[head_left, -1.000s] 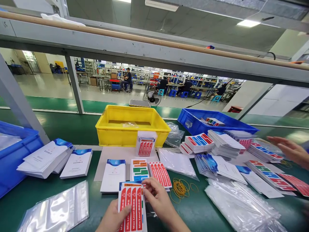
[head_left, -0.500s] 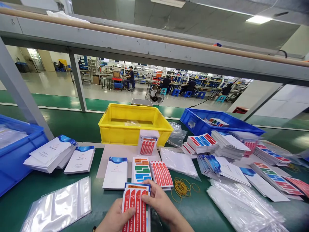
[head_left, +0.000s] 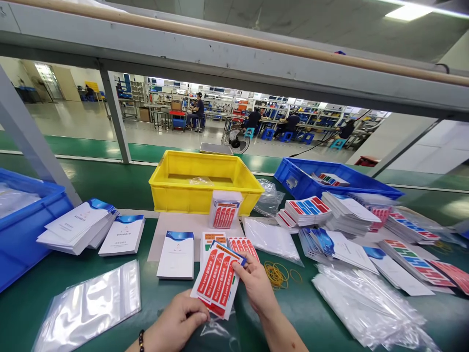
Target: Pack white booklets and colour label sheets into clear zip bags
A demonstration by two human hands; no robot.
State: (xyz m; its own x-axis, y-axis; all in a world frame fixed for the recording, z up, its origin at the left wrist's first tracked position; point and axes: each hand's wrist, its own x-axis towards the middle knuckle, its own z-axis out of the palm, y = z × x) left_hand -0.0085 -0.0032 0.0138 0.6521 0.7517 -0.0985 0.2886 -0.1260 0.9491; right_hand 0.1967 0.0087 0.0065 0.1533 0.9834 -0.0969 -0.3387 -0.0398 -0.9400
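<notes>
My right hand (head_left: 258, 286) pinches the upper right corner of a small stack of sticker sheets (head_left: 216, 278), red "Max Level / Min Level" labels on top, tilted to the right. At the stack's lower left corner, my left hand (head_left: 183, 320) is closed, thumb against fingers, apparently on the edge of a clear plastic bag (head_left: 220, 330); its exact grip is partly hidden. Just beyond lie a pile of white-and-blue booklets (head_left: 176, 259), multicoloured sticker sheets (head_left: 212, 238) and red sticker sheets (head_left: 244, 243). A packed set (head_left: 224, 215) leans against the yellow bin (head_left: 186, 200).
Clear bags (head_left: 91, 303) lie at left, near booklet stacks (head_left: 122, 237) and a blue bin (head_left: 29, 220). Rubber bands (head_left: 275, 275), white bags (head_left: 271, 239), plastic bags (head_left: 370, 308) and sticker piles (head_left: 308, 210) spread rightward. Another blue bin (head_left: 337, 181) stands behind. People sit in the background.
The sticker stack has tilted to the right and moved up slightly. My left hand has slid from its left side to the lower left corner, beside the clear bag; my right hand keeps hold.
</notes>
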